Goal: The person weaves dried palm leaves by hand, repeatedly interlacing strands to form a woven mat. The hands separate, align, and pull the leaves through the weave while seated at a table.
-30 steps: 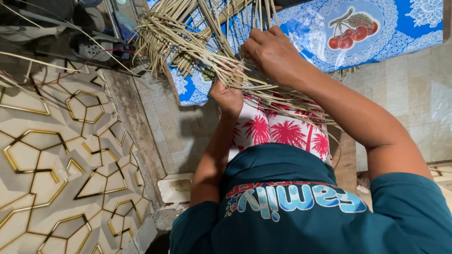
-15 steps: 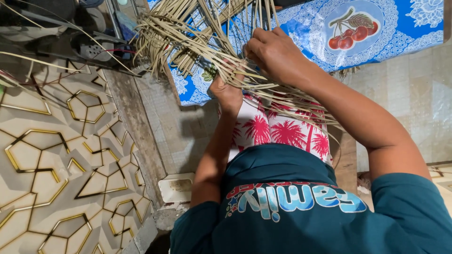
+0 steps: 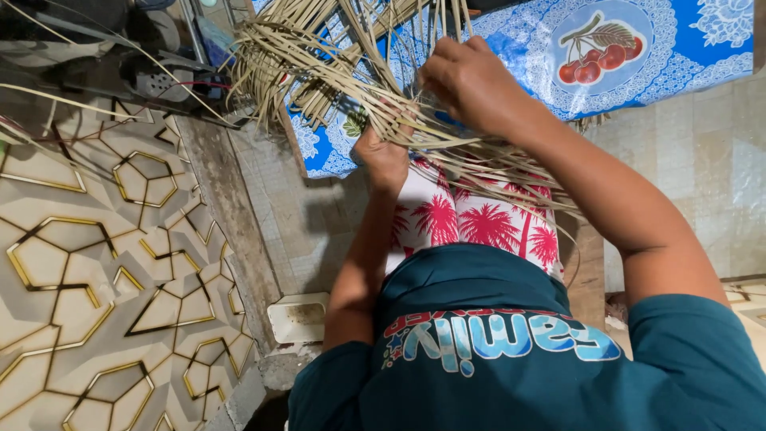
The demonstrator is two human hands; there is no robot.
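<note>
floor: patterned tiles (image 3: 88,263) with gold hexagon outlines fill the left of the frame, and a rough concrete strip (image 3: 231,215) runs beside them; plain pale tiles on the right side.
cloth: bright blue oilcloth (image 3: 678,48) with white lace print and a cherry picture, spread across the top right, under the weaving.
clutter: dark stuff piled in the upper left corner, too murky to make out. Small whitish tray (image 3: 299,315) sits low near the centre, by the person's elbow.
weaving: half-woven mat of flat tan straw strips (image 3: 319,72), top centre of the frame, over the blue cloth and the person's lap. Loose ends fan out everywhere, a few long ones trail off to the far left.
left hand (image 3: 384,152): under the strips, fingers curled up into them, pinching a bunch.
right hand (image 3: 471,80): on top, fingers bent down and pressed together on the strips.
clothes: teal shirt, white-and-red palm print fabric (image 3: 479,223) on the lap.
</note>
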